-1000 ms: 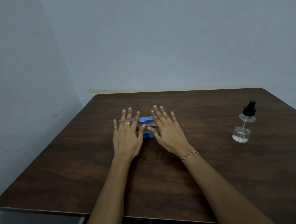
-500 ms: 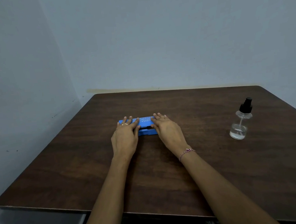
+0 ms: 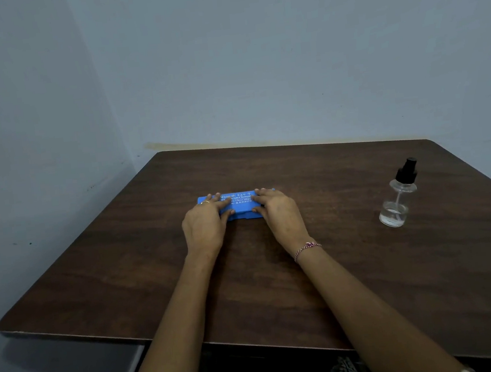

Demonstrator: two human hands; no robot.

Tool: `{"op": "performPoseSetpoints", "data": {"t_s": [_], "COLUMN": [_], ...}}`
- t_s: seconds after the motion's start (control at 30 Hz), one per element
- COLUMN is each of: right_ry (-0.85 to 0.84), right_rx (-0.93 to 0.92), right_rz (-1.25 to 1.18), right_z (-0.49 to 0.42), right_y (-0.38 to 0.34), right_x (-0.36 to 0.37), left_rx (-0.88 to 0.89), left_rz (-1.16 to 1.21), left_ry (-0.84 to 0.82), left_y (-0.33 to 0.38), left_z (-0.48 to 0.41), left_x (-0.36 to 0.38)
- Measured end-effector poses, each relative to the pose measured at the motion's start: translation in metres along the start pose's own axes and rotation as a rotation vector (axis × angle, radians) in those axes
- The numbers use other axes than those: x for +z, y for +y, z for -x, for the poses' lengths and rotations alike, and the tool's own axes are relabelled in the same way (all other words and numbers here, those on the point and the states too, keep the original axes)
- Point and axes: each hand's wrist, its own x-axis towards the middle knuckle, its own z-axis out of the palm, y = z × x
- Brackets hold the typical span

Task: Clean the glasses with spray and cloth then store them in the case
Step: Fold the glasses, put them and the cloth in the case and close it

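On the brown table (image 3: 367, 264) our left hand (image 3: 204, 225) and right hand (image 3: 280, 212) clasp the closed case (image 3: 240, 202), fingers (image 3: 260, 195) curled; opening needs thumbs prying.

A dark brown wooden table (image 3: 369, 279) stands in a corner. Grey-blue walls (image 3: 285, 60) rise behind it and at its left.
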Motion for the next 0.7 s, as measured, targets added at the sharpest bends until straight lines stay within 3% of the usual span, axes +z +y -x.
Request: {"op": "performPoseSetpoints", "data": {"t_s": [0.7], "right_ry": [0.064], "right_rx": [-0.030], "right_rz": [-0.039], "right_z": [0.002], "right_y": [0.004], "right_x": [0.012], "left_rx": [-0.031], "left_rz": [0.040], "left_ry": [0.065], "left_y": [-0.001], "left_z": [0.007], "left_x": [0.001]}}
